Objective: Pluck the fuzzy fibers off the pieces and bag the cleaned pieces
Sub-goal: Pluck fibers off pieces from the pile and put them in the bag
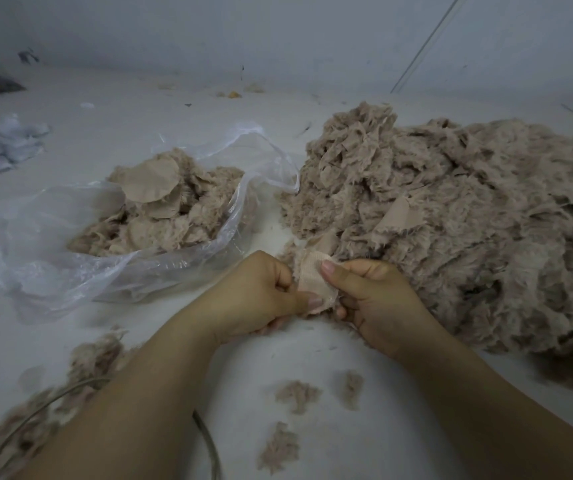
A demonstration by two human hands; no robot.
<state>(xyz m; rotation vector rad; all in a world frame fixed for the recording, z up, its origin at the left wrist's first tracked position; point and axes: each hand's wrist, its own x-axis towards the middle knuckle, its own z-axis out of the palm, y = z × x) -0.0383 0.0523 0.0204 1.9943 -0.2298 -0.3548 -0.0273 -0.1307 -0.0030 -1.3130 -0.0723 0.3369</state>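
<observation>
Both hands meet over the white work surface (364, 427), just in front of the big heap of fuzzy beige pieces (451, 216). The left hand (257, 292) is curled, its thumb pressed onto the lower edge of a small beige fabric piece (312, 282). The right hand (371, 299) pinches the same piece from the other side, thumb on top. The clear plastic bag (81, 271), lying open to the left, holds cleaned pieces (160, 206). Plucked fiber tufts (299, 393) lie near the forearms.
</observation>
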